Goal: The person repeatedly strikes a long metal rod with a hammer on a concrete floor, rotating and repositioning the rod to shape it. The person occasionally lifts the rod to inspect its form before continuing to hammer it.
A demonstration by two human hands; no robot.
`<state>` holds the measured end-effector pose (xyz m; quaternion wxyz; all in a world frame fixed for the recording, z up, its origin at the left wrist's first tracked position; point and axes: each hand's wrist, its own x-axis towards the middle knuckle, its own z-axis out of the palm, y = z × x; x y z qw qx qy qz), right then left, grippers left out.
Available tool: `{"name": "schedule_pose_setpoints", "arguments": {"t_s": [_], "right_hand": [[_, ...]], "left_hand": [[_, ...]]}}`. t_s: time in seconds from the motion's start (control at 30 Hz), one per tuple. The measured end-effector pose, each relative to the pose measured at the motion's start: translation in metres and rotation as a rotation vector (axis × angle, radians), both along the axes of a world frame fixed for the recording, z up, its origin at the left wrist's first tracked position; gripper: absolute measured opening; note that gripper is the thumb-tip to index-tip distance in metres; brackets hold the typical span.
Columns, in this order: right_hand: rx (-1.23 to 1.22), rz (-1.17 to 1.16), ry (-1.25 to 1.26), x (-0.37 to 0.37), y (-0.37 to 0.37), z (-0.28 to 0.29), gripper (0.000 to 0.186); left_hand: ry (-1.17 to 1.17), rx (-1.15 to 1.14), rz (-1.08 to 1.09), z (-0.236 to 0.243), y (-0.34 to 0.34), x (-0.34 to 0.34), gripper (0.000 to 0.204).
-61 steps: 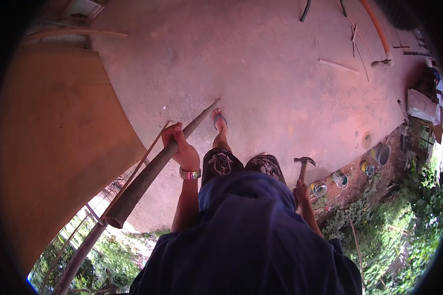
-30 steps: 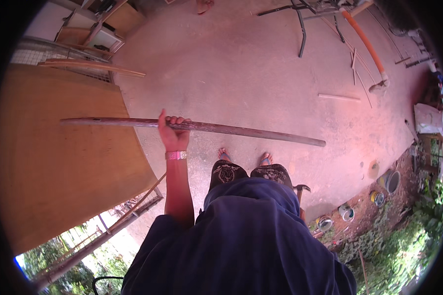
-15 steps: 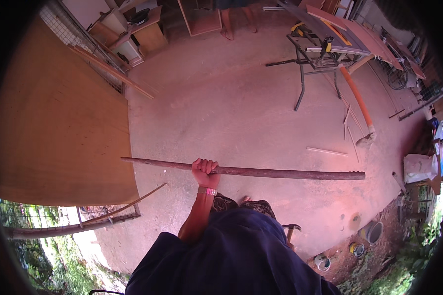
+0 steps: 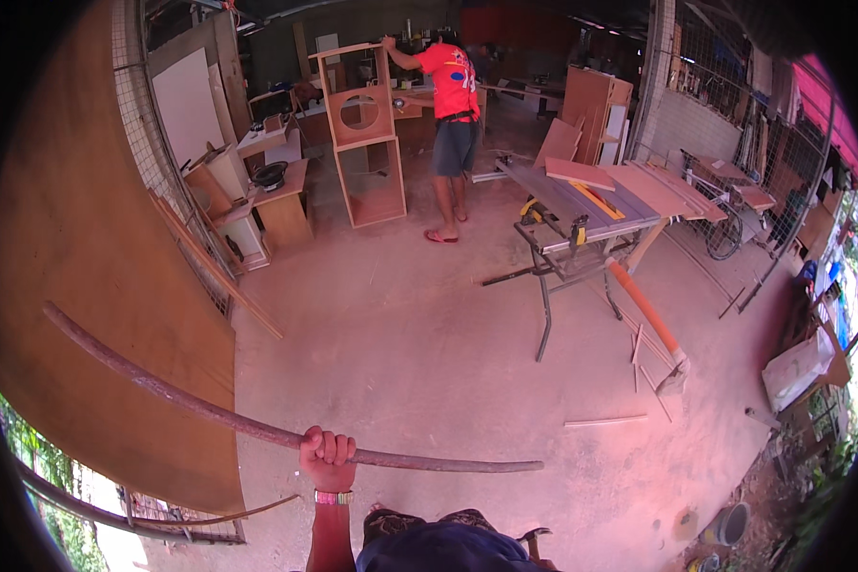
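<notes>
My left hand (image 4: 327,459) is closed around a long, dark wooden pole (image 4: 429,462). The pole runs sideways in front of me, its longer part reaching out to the left across a big brown panel. A bracelet circles my left wrist. By my right side the head of a claw hammer (image 4: 534,536) shows with a little of its handle, the rest hidden by my body. My right hand does not appear, so what carries the hammer cannot be told.
Ahead, a person (image 4: 452,105) in a red shirt touches a tall wooden cabinet frame (image 4: 399,181). A table saw (image 4: 605,205) with an orange hose (image 4: 643,307) stands right of them. Thin wood strips (image 4: 605,420) lie on the concrete. The brown panel (image 4: 114,276) leans at left; a bucket (image 4: 727,524) sits lower right.
The view has tilted up, bringing the person and cabinet frame into full sight. My left hand and the pole now appear lower and further left, with the pole's left end reaching further over the panel.
</notes>
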<state>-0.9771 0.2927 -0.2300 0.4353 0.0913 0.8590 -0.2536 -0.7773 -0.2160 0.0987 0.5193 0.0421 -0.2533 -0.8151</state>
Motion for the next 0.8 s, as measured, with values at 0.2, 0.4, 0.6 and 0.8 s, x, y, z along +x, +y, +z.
{"name": "schedule_pose_setpoints", "arguments": {"t_s": [0.2,0.4,0.6,0.8], "right_hand": [[-0.015,0.040,0.032,-0.034,-0.030,0.010,0.037],[-0.030,0.140,0.110,-0.048,-0.017,0.013,0.034],[-0.099,0.388,0.152,-0.066,-0.039,0.002,0.030],[-0.151,0.547,0.186,-0.050,-0.108,0.010,0.027]], "left_hand": [[-0.098,-0.254,0.040,0.032,0.008,0.007,0.032],[-0.218,-0.284,0.288,0.094,0.015,0.057,0.038],[-0.294,-0.210,0.573,0.120,0.057,0.148,0.037],[-0.444,-0.172,0.894,0.108,0.083,0.207,0.035]]}}
